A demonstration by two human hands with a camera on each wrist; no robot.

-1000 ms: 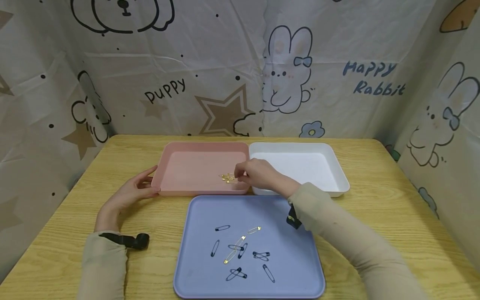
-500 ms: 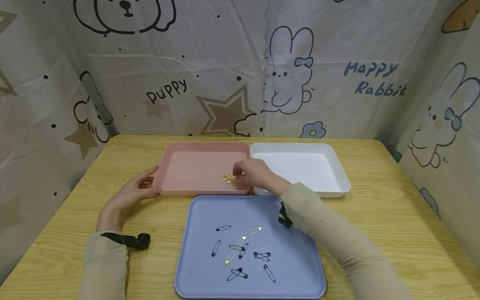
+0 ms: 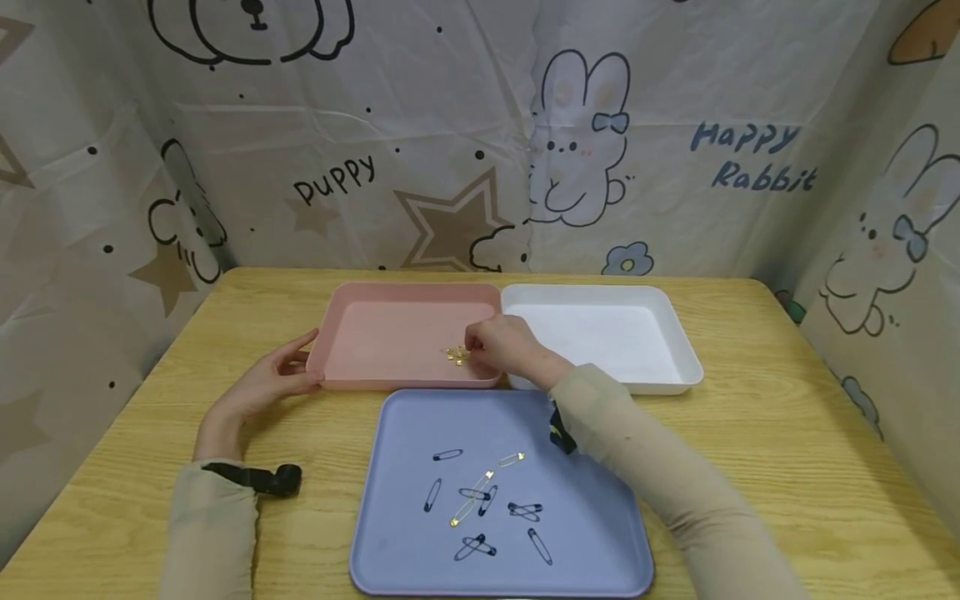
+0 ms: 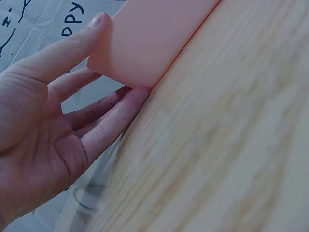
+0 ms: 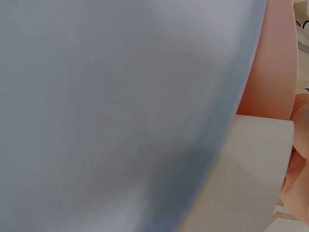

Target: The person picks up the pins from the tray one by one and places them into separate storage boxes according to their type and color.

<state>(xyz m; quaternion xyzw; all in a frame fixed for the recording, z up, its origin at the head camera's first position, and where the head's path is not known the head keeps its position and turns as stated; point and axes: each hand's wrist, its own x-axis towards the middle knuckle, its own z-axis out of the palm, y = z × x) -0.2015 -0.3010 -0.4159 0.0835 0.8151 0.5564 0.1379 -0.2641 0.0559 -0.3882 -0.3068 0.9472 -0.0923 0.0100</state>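
Note:
My left hand (image 3: pixel 262 379) rests against the left end of the pink tray (image 3: pixel 375 333). In the left wrist view its thumb and fairly straight fingers (image 4: pixel 116 113) touch the tray's wall. My right hand (image 3: pixel 510 343) reaches down inside the pink tray's right end, fingers bent downward. Right beside its fingertips lies a small pile of gold safety pins (image 3: pixel 456 356). I cannot tell whether those fingers pinch a pin. On the blue tray (image 3: pixel 600 550) in front lie several black safety pins (image 3: pixel 539 547) and a few gold safety pins (image 3: pixel 512 459), some crossing each other.
A white tray (image 3: pixel 600 329) stands against the pink tray's right side, partly under my right wrist. All three trays sit on a wooden table (image 3: pixel 765 400). A printed curtain (image 3: pixel 420 100) encloses the back and sides.
My right hand has shifted slightly left, closer to the gold pin pile, and its forearm has swung left. The left hand keeps its place on the pink tray.

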